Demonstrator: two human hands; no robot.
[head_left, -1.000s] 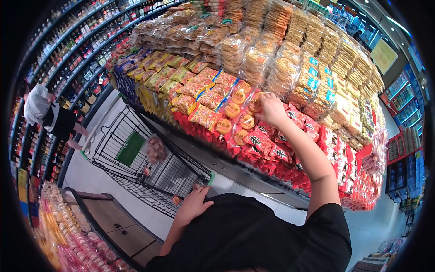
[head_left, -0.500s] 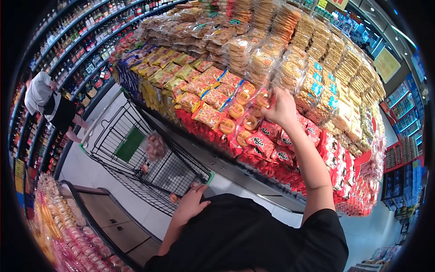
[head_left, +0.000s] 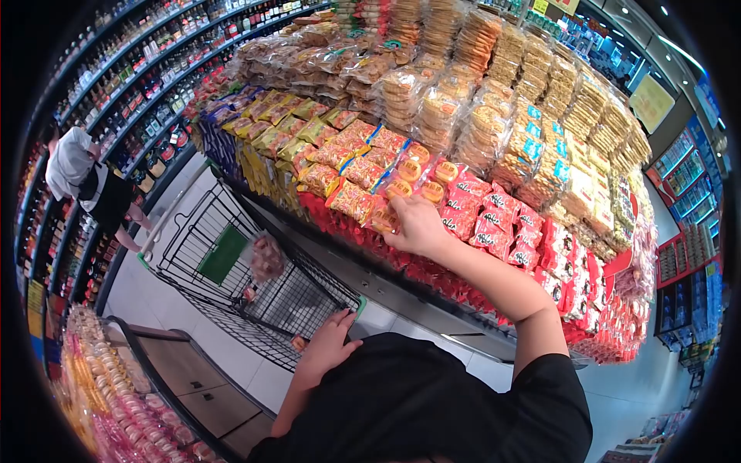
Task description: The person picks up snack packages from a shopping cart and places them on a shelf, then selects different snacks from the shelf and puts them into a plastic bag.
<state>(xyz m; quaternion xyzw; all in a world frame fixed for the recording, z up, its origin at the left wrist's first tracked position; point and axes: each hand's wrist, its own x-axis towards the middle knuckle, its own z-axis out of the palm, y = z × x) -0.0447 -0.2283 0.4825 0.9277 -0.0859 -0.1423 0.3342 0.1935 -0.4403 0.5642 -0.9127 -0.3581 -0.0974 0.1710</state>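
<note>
My right hand reaches over the snack display, fingers bent down onto the snack packets with round orange labels. It grips a packet at the front of that group, mostly hidden under the fingers. Red packets with dark lettering lie just right of the hand, and yellow-and-red packets lie to its left. Down by my body, my left hand is closed over the near rim of a wire shopping cart. Inside the cart sits a bag of brownish items, with a few small pieces near it.
Stacks of bagged round crackers rise behind the packets. Bottle shelves line the left, where a person in a white top stands. A wooden cabinet and bagged goods are at lower left.
My right hand has come down and left, from the back of the orange-labelled packets to their front. Red packets it covered now show. My left hand stays on the cart.
</note>
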